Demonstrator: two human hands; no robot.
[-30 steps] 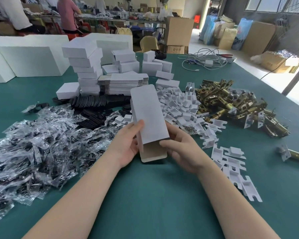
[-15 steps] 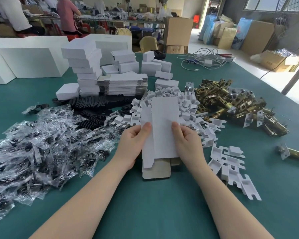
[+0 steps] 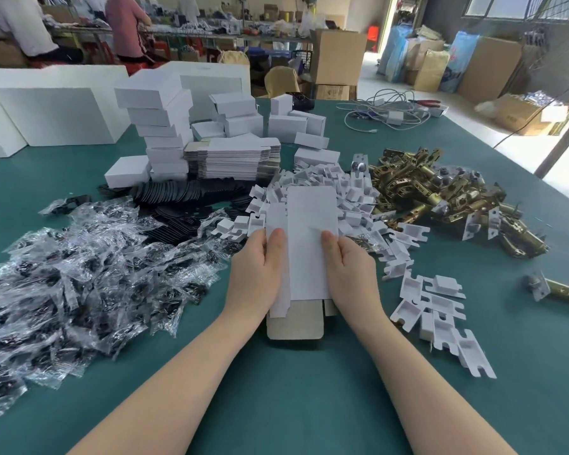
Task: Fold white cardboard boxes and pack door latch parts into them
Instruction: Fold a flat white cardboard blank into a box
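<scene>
**Flat box blank in hand, near edge of bench**

Item 1, box blank: white cardboard, not yet squared up, lying long-ways away from you on the green bench, near the middle of the near edge. Its grey inner flap sticks out toward you from under the white panel. Your left hand grips the blank's left side, thumb laid on top of the side panel. Your right hand grips the right side, thumb on the top panel. How the fingers beneath lie cannot be seen.

Item 2, white card inserts: a loose heap touching the far end of the blank, with a trail of more running toward the near right of the bench.

Item 3, brass latches: a tangled pile to the right of the inserts; one single latch lies apart near the right edge.

Item 4, clear packets: a wide spread of small bags with dark contents, filling the near left of the bench.

Item 5, black pieces: a flat layer beyond the packets, left of the inserts.

Item 6, flat blanks: a neat stack behind the black pieces.

Item 7, folded boxes: a leaning tower beside that stack, with more scattered toward the far edge.

Item 8, cables: a coil at the far right corner.
</scene>
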